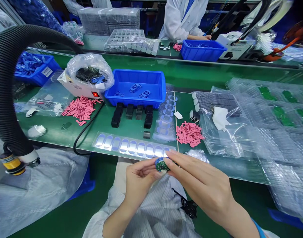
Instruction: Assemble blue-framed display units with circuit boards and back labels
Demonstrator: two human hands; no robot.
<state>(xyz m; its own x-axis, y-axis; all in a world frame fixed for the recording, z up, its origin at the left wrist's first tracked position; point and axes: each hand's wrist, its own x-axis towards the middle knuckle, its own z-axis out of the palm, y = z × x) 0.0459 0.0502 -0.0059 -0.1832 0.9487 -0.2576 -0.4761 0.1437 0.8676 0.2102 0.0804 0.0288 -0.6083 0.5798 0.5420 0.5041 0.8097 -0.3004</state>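
Between my two hands, in front of the bench edge, is a small green circuit board [162, 166] set in a blue plastic housing [157, 161]. My left hand [141, 180] pinches it from the left with thumb and fingers. From the right, my right hand [203, 185] has its thumb and fingertips closed on the other side of the board, partly covering it. Just beyond my fingers lies a clear strip of oval stickers [133, 146]. Farther back, a blue bin [139, 102] holds a few blue housings [145, 94], with short rows of black parts [117, 115] before it.
Pink strips lie in two piles, left [81, 109] and right [189, 134]. Clear trays with green boards [282, 115] fill the right side. A thick black hose [4, 89] arches at left. Opposite, a person in a white coat [183, 19] works beside another blue bin [203, 53].
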